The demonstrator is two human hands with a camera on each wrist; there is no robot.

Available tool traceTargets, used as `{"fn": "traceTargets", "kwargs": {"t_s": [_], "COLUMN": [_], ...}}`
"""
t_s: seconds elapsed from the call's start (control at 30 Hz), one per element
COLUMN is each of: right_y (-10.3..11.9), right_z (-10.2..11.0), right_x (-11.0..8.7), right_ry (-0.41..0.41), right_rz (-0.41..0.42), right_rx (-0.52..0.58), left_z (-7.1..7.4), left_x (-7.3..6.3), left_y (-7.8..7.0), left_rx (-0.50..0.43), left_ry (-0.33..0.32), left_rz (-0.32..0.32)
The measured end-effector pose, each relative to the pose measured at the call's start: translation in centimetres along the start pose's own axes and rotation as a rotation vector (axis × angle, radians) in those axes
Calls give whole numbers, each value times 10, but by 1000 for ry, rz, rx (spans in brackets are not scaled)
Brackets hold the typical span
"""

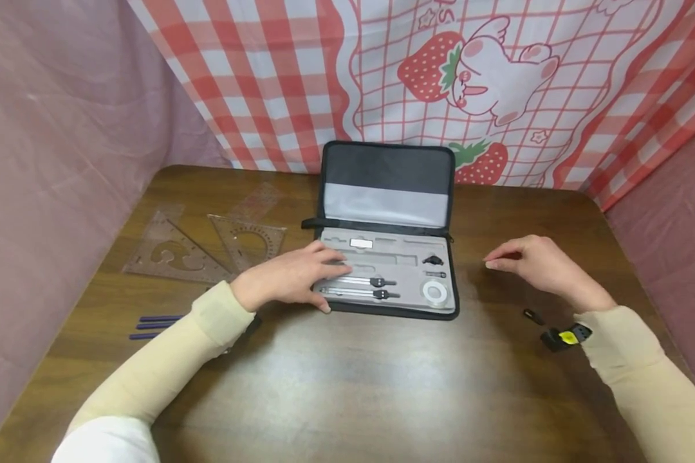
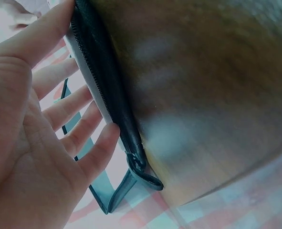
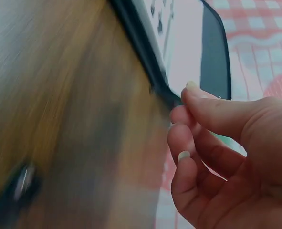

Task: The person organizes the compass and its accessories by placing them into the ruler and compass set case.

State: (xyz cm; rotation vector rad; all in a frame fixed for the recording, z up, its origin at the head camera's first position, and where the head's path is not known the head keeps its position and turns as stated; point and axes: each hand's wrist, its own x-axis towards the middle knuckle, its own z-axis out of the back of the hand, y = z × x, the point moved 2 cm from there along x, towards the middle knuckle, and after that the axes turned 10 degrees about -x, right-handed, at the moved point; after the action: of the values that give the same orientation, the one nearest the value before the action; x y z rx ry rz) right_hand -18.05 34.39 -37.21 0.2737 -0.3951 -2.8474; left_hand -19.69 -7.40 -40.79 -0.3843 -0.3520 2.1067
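Note:
An unzipped black case [image 1: 389, 314] lies open with its lid propped up at the back; its grey tray holds two silver compasses [image 1: 359, 294], a round white disc [image 1: 435, 292], a small black clamp-like part [image 1: 432, 260] and a white block [image 1: 361, 243]. My left hand [image 1: 301, 273] rests over the tray's left edge, fingers spread, and in the left wrist view its fingertips touch the zippered rim [image 2: 90, 71]. Off the case's right side, my right hand [image 1: 535, 263] is raised with thumb and index fingertips together [image 3: 191, 90]; no object shows between them.
Clear plastic set squares [image 1: 176, 251] and a faint clear ruler [image 1: 257, 200] lie at the left. Three purple pencils [image 1: 150, 326] sit near the left forearm. A small black piece [image 1: 533, 316] lies by the right wrist. A checked curtain [image 1: 289, 83] hangs behind the table.

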Motion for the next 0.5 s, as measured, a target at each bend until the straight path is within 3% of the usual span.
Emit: {"fn": "traceTargets", "kwargs": {"t_s": [0.2,0.4,0.5], "right_y": [-29,-37,-38], "right_z": [5,-14,-23], "right_x": [-41,-61,-65], "right_ry": [-55,50,58], "right_rz": [17,24,30], "right_rx": [-99,-124,-152], "left_z": [0,-1,-1], "left_x": [-1,-1,0], "left_y": [1,1,0], "left_rx": [5,2,4], "left_ry": [0,-6,-6], "left_rz": [-8,-10,-15]}}
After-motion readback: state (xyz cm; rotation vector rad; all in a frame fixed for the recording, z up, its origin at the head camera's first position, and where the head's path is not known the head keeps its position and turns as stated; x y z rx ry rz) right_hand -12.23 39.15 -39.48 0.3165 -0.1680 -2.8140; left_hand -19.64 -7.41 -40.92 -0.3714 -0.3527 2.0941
